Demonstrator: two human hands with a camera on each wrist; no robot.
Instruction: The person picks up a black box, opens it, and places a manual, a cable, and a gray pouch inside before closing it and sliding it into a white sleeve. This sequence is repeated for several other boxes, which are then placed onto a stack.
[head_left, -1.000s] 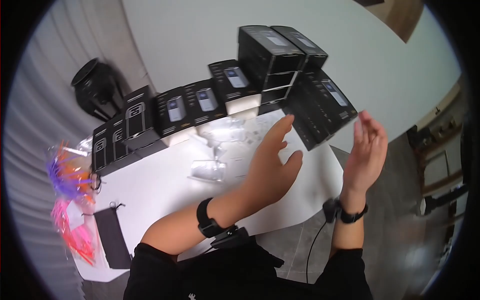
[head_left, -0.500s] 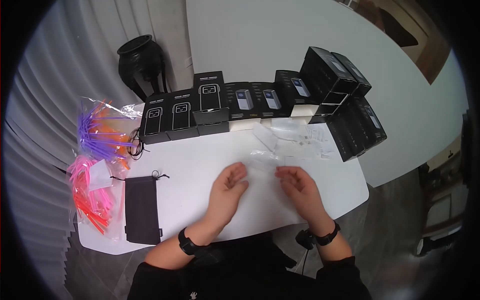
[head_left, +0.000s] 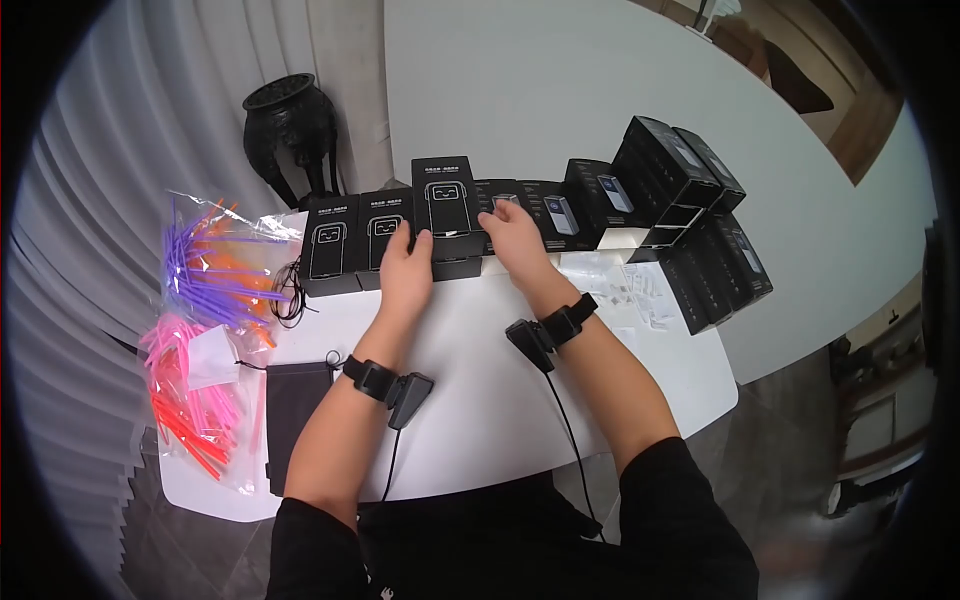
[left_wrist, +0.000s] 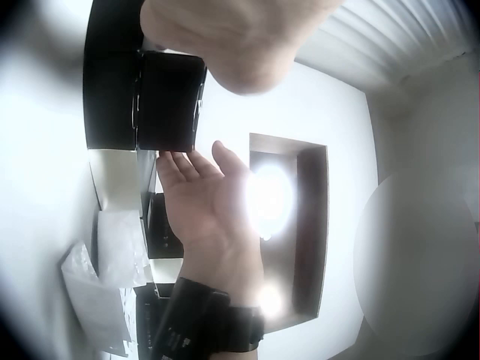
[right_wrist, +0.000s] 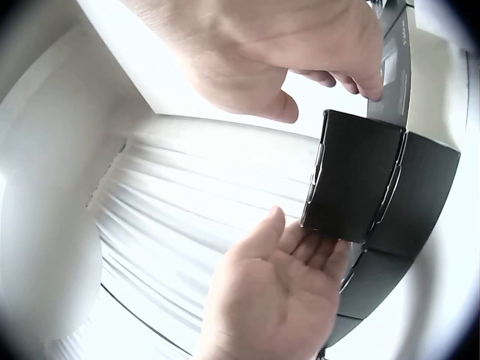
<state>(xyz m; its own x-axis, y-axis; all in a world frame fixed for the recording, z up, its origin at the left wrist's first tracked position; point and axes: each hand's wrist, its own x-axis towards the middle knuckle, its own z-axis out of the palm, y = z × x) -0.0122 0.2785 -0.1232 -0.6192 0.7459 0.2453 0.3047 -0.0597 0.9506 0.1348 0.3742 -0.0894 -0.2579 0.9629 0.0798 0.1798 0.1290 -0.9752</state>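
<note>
On top of the row of black boxes sits one raised black box (head_left: 445, 195) with a smiling-face outline on its lid. My left hand (head_left: 405, 280) is at its left side; the right wrist view shows those fingers, nearly straight, right at the edge of the black box (right_wrist: 356, 176). On the other side is my right hand (head_left: 518, 248), thumb spread. Its extended fingertips reach the side of the black box (left_wrist: 169, 105) in the left wrist view. Both palms face the box between them.
More black boxes (head_left: 330, 250) line the back of the white table (head_left: 480, 400), stacked higher at the right (head_left: 665, 165). Clear plastic wrappers (head_left: 590, 275) lie before them. Left are bags of purple and orange sticks (head_left: 205, 260), pink and red ones (head_left: 190, 385), and a dark pouch (head_left: 295, 420).
Both hands moved from near the right-hand stack, past the plastic wrappers, and forward-left to either side of the raised smiling-face box. The head view has swung left.
</note>
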